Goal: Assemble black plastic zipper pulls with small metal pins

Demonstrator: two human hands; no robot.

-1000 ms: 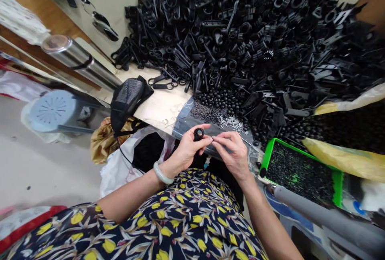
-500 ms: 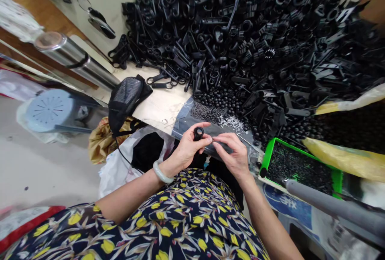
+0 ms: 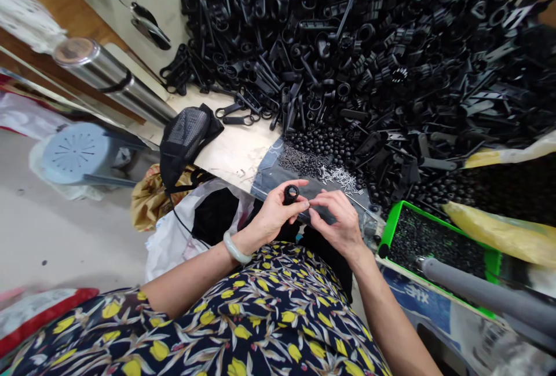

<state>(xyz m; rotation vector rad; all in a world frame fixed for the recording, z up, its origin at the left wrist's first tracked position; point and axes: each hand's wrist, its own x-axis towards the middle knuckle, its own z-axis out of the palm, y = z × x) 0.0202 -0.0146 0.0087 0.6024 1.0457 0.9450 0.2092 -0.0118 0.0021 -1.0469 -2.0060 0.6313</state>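
A black plastic part with a round, ring-like end [image 3: 291,193] pokes up from my left hand [image 3: 277,212], whose fingers are closed around it. My right hand [image 3: 337,218] meets the left thumb tip with its thumb and forefinger pinched together; whatever lies in that pinch is too small to make out. Just beyond the hands, on a dark cloth [image 3: 271,170], lie a heap of small silvery pins [image 3: 341,179], a patch of tiny dark pieces [image 3: 299,160] and many black balls [image 3: 324,143].
A large pile of black plastic parts [image 3: 304,46] fills the table's back. At right are a green tray [image 3: 393,222] of small black pieces, a yellow plastic bag [image 3: 499,231] and a grey tube [image 3: 478,286]. A black mesh pouch [image 3: 189,135] and steel flask [image 3: 108,75] stand left.
The view has shifted slightly, so the scene sits a little further right. My hands stay together, and the right fingertips have drawn in against the left thumb.
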